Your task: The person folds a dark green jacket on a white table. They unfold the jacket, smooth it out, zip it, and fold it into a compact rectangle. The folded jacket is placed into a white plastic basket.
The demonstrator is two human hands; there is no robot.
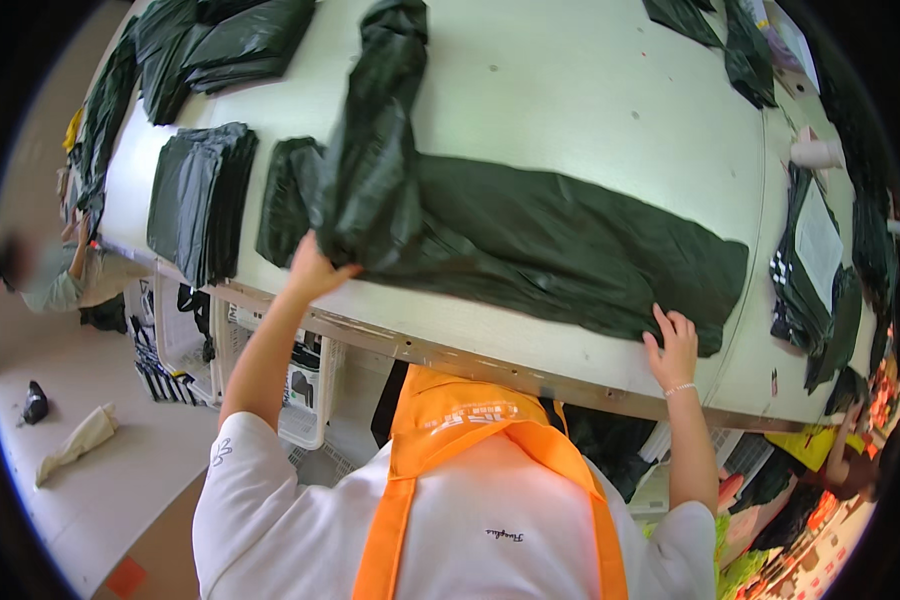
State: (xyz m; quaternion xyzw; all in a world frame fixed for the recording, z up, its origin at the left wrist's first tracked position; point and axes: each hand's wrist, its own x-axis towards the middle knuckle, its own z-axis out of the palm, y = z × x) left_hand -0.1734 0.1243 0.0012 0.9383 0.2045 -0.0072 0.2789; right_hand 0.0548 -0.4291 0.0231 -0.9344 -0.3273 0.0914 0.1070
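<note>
A long dark green, slightly shiny garment (560, 240) lies across the white table in front of me. One long narrow part of it, like a leg or a sleeve, is raised and stretches away toward the far side. My left hand (318, 272) grips the bunched cloth at the near left edge, its thumb pointing right and its other fingers partly hidden by the fabric. At the near right corner, my right hand (676, 348) rests on the garment's edge with fingers apart. The cloth there lies fairly flat, with some wrinkles.
A neat stack of folded dark garments (198, 205) stands at the left, with a looser pile (240, 45) behind it. More dark garments with a white sheet (818, 240) lie at the right. Under the table edge stand white baskets (185, 335). Another person (60, 270) is at far left.
</note>
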